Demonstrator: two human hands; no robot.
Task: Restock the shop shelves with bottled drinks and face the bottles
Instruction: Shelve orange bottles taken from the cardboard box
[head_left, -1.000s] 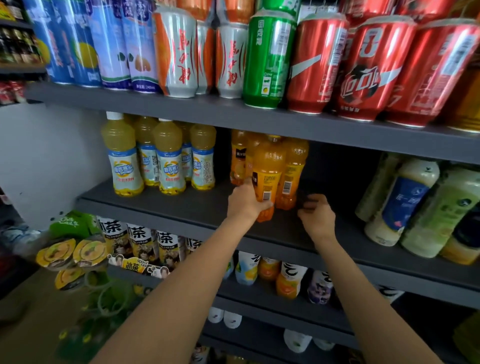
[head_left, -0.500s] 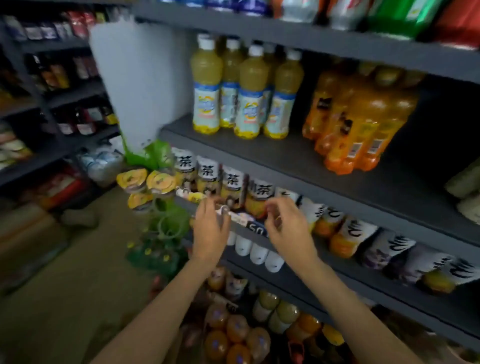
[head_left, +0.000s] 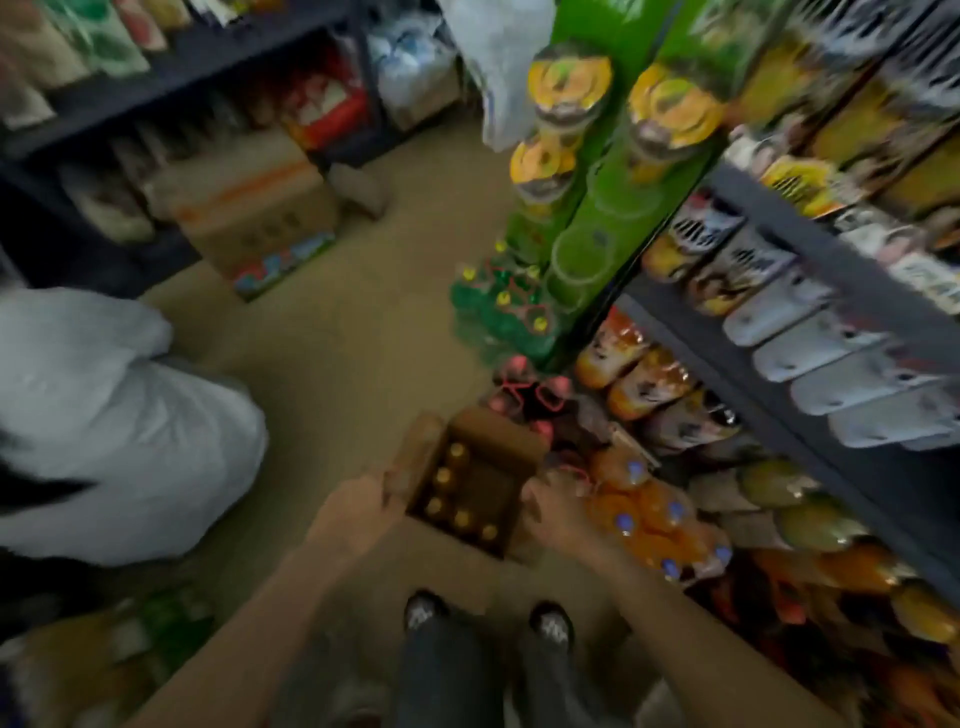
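Note:
An open cardboard box (head_left: 498, 441) stands on the floor in front of my feet, with several orange-capped bottles (head_left: 451, 491) upright inside. My left hand (head_left: 353, 512) hovers at the box's left flap and my right hand (head_left: 553, 512) at its right edge. The frame is blurred, so I cannot tell whether either hand touches or grips anything. The dark shelves (head_left: 810, 249) on the right hold rows of bottled drinks.
A person in a white shirt (head_left: 104, 415) crouches at the left. A closed carton (head_left: 249, 208) sits by the far shelving. A green display stand (head_left: 587, 218) rises beside the shelf end, with green bottle packs (head_left: 498, 306) and orange bottle packs (head_left: 654, 519) on the floor.
My view has swung down from the shelves to the floor. Both hands left the orange bottle on the middle shelf and dropped to the open box.

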